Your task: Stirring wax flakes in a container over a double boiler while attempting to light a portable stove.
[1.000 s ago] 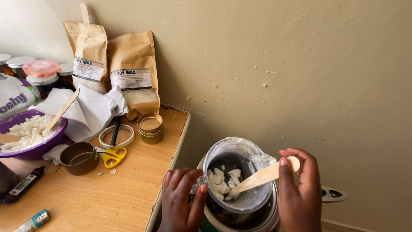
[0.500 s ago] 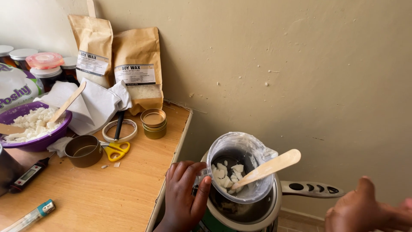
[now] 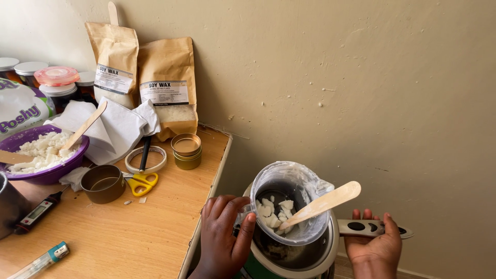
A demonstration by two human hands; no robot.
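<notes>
Left hand [image 3: 223,235] wraps the near-left side of the jug [image 3: 289,201], fingers curled and pressed to its wall and handle. Right hand [image 3: 374,245] cups the pot handle [image 3: 369,228] from below, fingers closed around it, thumb on the right.

The jug sits inside the pot [image 3: 310,256], off the right edge of the table [image 3: 129,227], close to the wall. White wax chunks [image 3: 274,212] lie in its bottom; a wooden stick [image 3: 323,202] leans on the right rim, loose, with no hand on it.

Handling, as a judgement: the jug looks thin-walled, stiff and light, wax-smeared at the rim, so likely slippery there; its handle is the surer hold. The pot looks heavier, and its long handle is the obvious grip. The stick is light and could tip out if the jug tilts.

Against the frame half a second back: the right hand was then low at the right, clear of everything; now it holds the pot handle. A second back it held the stick's top end. The left hand's hold on the jug is unchanged.

Far left on the table: purple bowl [image 3: 44,168], two brown bags [image 3: 142,77], yellow scissors [image 3: 140,182], gold tins [image 3: 186,151].
</notes>
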